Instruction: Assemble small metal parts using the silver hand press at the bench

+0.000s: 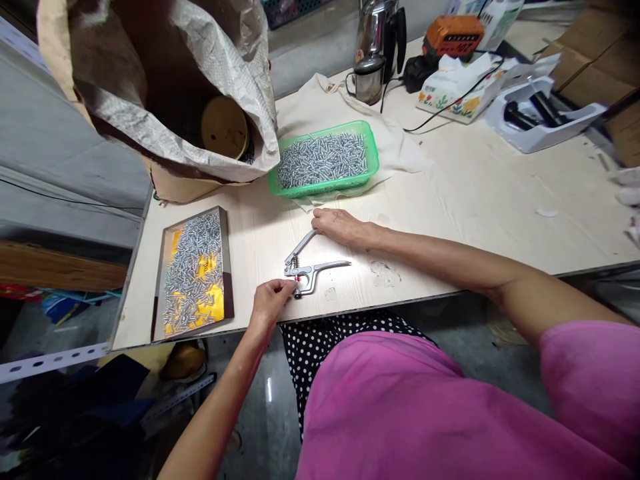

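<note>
A pair of grey snap-fastener pliers lies on the table with its two handles spread and a spring showing between them. The fingers of my right hand are closed around the end of its upper handle. At the jaw end, close to a small red part, my left hand has thumb and fingers pinched together. Whatever sits in that pinch is too small and covered to make out. To the left stands a shallow tray of small silvery metal pieces over a yellow bottom.
Behind the pliers, a green plastic basket full of similar metal pieces rests on a pale cloth. A large open sack stands at back left with a round container inside. A kettle, metal mug, orange battery and white tray occupy the back.
</note>
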`<state>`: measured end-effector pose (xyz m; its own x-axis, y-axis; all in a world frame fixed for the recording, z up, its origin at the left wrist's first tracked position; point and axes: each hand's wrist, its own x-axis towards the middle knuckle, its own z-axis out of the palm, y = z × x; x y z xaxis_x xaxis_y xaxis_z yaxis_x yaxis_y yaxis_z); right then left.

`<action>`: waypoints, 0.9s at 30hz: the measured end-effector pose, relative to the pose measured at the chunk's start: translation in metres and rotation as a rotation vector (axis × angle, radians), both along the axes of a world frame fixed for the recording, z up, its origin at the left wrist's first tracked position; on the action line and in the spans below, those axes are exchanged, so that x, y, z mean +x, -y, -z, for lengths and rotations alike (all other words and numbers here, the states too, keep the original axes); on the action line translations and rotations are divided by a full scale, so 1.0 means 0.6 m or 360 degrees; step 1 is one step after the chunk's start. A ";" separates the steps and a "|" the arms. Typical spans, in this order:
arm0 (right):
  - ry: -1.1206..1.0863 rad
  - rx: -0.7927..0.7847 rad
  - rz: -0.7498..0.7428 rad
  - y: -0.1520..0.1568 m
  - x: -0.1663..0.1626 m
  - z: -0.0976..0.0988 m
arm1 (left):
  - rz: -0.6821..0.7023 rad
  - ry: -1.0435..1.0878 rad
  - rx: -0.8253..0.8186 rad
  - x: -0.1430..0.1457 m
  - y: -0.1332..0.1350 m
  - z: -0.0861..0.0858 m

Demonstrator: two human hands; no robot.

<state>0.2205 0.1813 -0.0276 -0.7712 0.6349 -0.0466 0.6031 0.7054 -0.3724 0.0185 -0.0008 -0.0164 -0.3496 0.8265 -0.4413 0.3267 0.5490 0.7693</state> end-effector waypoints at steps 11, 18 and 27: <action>-0.0026 0.0012 -0.0060 0.006 0.007 0.004 | 0.0141 0.0031 -0.0294 0.000 -0.020 -0.019; -0.0034 0.0168 -0.0404 0.040 0.057 0.003 | 0.0142 0.0045 -0.0353 0.002 -0.012 -0.023; -0.0014 0.0216 -0.0366 0.056 0.060 -0.005 | 0.0138 0.0054 -0.0403 0.011 -0.003 -0.027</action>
<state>0.2564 0.1477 -0.0249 -0.8959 0.4430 0.0343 0.4185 0.8673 -0.2696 0.0252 0.0011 -0.0004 -0.2639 0.7143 -0.6482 0.3570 0.6967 0.6223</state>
